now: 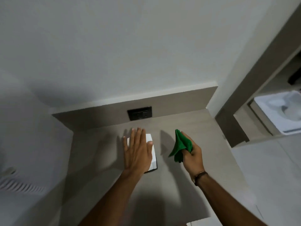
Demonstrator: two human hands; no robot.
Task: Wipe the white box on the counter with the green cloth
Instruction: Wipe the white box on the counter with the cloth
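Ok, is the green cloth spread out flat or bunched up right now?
Bunched up. The green cloth is gathered in the right hand, folds hanging, held off the counter.

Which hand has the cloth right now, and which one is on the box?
The right hand grips the green cloth, held off the counter. The left hand lies open and flat over the white box, holding nothing.

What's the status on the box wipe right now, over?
Left hand open, flat over the white box. Right hand shut on the green cloth, held beside the box, not touching it. Nothing in the way on the counter.
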